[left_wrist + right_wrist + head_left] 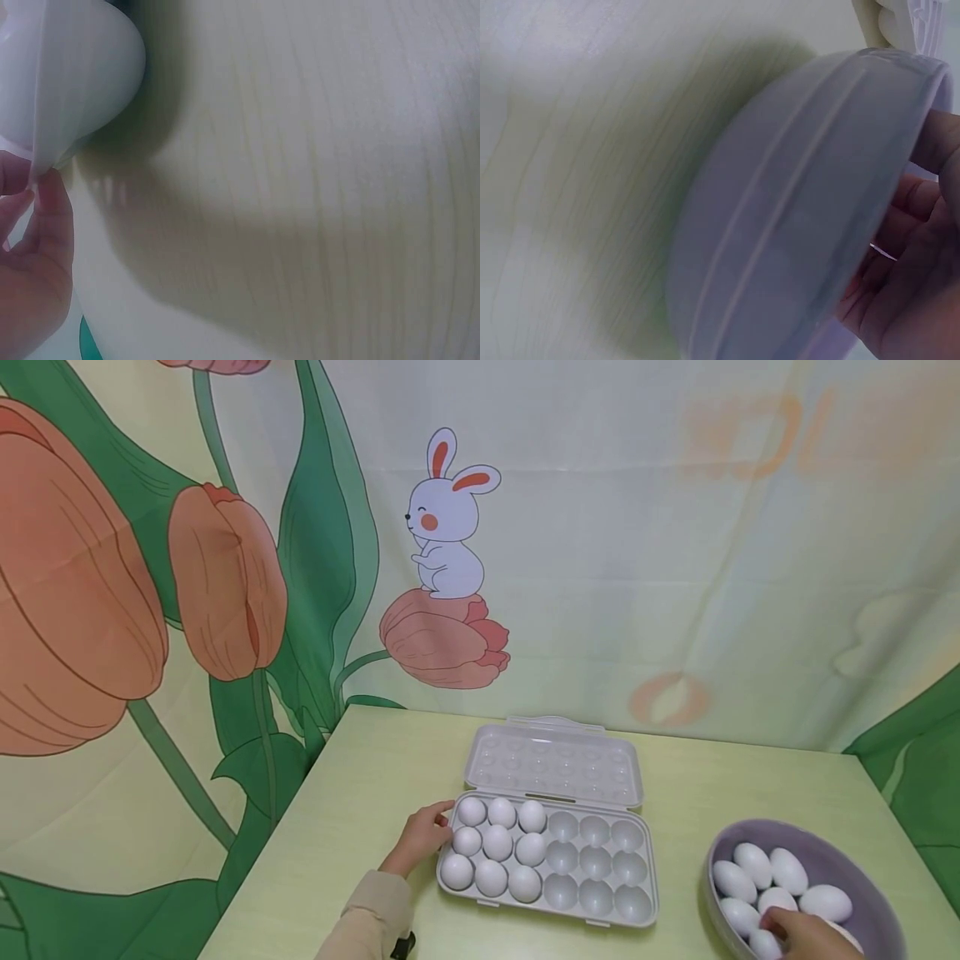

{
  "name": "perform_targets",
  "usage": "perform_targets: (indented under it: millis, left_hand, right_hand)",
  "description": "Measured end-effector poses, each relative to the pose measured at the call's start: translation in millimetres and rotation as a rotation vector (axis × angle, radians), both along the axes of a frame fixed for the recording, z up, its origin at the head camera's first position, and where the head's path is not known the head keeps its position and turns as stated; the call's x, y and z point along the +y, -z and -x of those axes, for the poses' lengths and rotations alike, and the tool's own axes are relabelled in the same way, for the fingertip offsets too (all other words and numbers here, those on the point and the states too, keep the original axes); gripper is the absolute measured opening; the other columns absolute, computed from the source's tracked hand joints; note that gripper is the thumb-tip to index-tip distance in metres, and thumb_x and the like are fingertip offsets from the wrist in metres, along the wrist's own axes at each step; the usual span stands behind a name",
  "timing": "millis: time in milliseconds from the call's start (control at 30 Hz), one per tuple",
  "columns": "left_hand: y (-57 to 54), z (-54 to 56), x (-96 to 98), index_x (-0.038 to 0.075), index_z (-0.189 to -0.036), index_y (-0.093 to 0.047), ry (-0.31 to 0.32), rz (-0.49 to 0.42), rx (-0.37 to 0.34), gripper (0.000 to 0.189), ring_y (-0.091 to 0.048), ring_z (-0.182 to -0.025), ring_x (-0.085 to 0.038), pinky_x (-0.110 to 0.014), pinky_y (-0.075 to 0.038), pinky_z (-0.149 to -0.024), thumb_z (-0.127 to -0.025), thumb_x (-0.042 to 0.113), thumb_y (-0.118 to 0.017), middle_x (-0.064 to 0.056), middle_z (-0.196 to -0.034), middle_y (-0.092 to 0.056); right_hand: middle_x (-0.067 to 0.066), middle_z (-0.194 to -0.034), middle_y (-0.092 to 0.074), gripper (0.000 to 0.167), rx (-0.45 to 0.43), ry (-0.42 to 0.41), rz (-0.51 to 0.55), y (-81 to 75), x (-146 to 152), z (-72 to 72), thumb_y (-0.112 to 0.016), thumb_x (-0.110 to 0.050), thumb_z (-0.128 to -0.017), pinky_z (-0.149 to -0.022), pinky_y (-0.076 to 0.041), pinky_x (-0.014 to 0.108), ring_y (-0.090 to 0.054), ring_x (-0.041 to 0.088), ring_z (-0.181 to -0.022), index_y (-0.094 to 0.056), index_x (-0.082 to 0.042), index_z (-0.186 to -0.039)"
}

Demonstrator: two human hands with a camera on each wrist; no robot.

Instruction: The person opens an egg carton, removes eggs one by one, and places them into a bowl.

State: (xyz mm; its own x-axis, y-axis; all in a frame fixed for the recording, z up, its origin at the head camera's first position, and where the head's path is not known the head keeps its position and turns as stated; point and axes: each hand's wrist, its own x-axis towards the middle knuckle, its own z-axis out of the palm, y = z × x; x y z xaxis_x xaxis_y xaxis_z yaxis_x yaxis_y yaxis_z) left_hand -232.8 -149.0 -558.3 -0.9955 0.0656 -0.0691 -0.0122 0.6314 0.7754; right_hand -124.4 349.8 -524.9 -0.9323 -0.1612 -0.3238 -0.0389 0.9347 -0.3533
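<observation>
A light grey egg carton [551, 917] lies with its lid [555, 764] folded back. White eggs [497, 842] fill its left three columns, and the right three columns are bare cups [596, 862]. My left hand [423, 837] is at the carton's left edge; the left wrist view shows thumb and fingers pinching the rim [41, 90]. Far right, a purple-grey bowl [873, 902] holds several white eggs [787, 870]. My right hand [813, 937] reaches into it, bent fingers among the eggs. In the right wrist view the bowl's wall [780, 202] hides the fingertips, so its hold is unclear.
Both containers stand on a pale wood-grain table [390, 752], with bare tabletop between the carton and the bowl. Behind the table hangs a cloth [585, 568] printed with tulips and a rabbit [450, 543].
</observation>
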Motion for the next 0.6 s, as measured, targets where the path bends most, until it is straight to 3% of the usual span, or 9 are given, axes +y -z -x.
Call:
perform_targets:
  millis: [200, 600]
  left_hand:
    - [0.8, 0.7, -0.3, 0.001, -0.12, -0.052, -0.005, 0.002, -0.004, 0.051, -0.044, -0.061, -0.011, -0.021, -0.04, -0.051, -0.069, -0.001, -0.053, -0.004, -0.076, -0.051]
    - [-0.3, 0.6, -0.3, 0.0, -0.12, -0.052, 0.003, 0.004, 0.006, 0.051, -0.045, -0.06, -0.011, -0.021, -0.04, -0.05, -0.069, -0.001, -0.052, -0.005, -0.076, -0.051]
  right_hand:
    - [-0.002, -0.077, -0.055, 0.032, 0.052, -0.036, 0.005, 3.5, 1.4, -0.2, -0.07, -0.011, -0.058, -0.059, -0.039, 0.026, -0.045, 0.009, -0.066, -0.058, -0.013, -0.088]
    - [0.0, -0.082, -0.059, 0.033, -0.014, 0.02, 0.025, 1.5, -3.0, 1.9, -0.072, -0.013, -0.06, -0.063, -0.041, 0.031, -0.05, 0.013, -0.071, -0.059, -0.013, -0.089]
